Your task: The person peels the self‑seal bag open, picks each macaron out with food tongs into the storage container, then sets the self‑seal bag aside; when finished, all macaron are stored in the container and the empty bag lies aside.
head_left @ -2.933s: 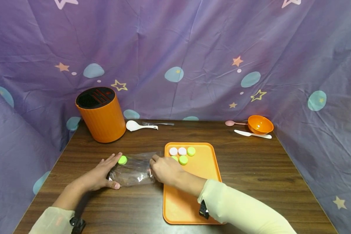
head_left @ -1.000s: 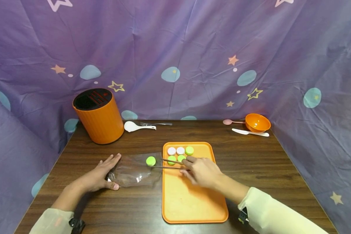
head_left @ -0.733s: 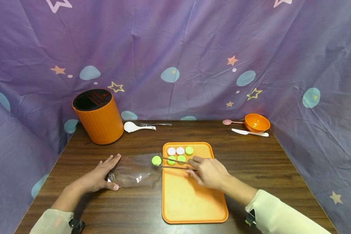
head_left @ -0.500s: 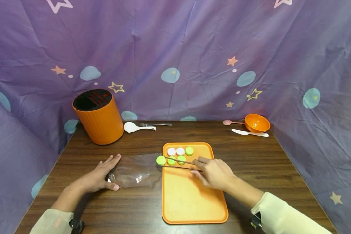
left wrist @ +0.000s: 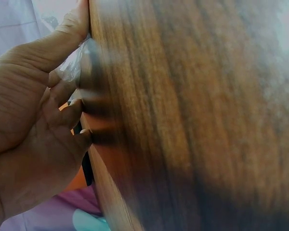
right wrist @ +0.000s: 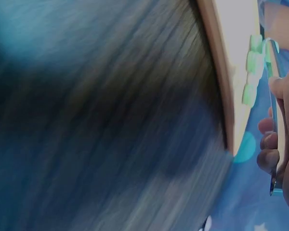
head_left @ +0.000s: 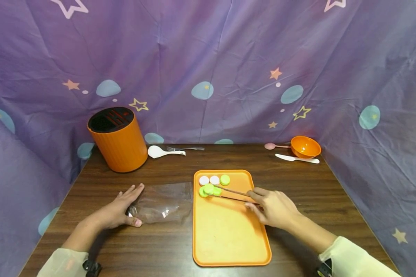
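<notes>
My left hand (head_left: 115, 211) rests on the closed end of a clear plastic bag (head_left: 161, 204) lying flat, thumb and fingers spread apart. In the left wrist view, the fingertips meet the wood beside the crinkled plastic. With my right hand (head_left: 277, 207) I grip thin metal tongs (right wrist: 280, 139). Their tips hold a bright green macaron (head_left: 208, 189) above the orange tray (head_left: 231, 238), overlapping two green macarons lying there. Two white macarons (head_left: 214, 180) and another green macaron (head_left: 225, 179) form the row behind. The right wrist view shows my thumb and fingers around the tongs.
A tall orange knife block (head_left: 119, 144) stands at the back left, near a white ladle (head_left: 159, 152) and a fork (head_left: 188, 148). At the back right are an orange bowl (head_left: 305, 147), a pink spoon (head_left: 271, 146) and a white knife (head_left: 298, 158). A purple curtain backs the table.
The tongs have drawn the green macaron out of the bag and carried it right, over the tray. My right hand has moved right with them; my left hand has stayed on the bag.
</notes>
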{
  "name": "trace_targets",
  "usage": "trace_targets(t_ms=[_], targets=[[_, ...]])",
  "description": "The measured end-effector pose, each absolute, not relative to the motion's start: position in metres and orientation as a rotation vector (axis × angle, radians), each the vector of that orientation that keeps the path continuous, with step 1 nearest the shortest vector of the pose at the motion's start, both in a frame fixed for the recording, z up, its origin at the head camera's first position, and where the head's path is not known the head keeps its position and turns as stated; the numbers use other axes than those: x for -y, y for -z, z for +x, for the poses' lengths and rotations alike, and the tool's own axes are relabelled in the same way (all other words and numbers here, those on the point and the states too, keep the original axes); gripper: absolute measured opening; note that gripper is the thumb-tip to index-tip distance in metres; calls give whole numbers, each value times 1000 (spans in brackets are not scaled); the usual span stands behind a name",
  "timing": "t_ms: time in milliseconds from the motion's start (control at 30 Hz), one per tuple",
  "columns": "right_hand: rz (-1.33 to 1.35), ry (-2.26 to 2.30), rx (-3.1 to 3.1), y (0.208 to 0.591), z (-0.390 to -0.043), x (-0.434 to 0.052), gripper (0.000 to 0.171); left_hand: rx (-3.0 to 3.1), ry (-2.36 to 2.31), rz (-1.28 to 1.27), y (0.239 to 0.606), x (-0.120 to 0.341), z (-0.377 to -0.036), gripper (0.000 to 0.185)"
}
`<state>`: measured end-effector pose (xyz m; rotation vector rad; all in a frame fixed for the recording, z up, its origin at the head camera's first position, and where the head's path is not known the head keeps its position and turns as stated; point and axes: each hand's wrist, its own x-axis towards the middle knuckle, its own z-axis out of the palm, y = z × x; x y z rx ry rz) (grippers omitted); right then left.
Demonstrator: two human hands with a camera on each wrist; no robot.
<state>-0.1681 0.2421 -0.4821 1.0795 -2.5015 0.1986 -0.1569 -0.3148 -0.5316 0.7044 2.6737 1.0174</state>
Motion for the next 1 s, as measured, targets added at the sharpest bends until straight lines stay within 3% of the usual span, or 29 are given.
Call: trace_targets(t_ms=[233,1000], targets=[[1067,-216,2496,486,-166,-263,25,-2690,-969,668,533,313,-159,131],[968,-140,2553,497,-158,-292,37,-2650,-955,663,503,299,-148,126]])
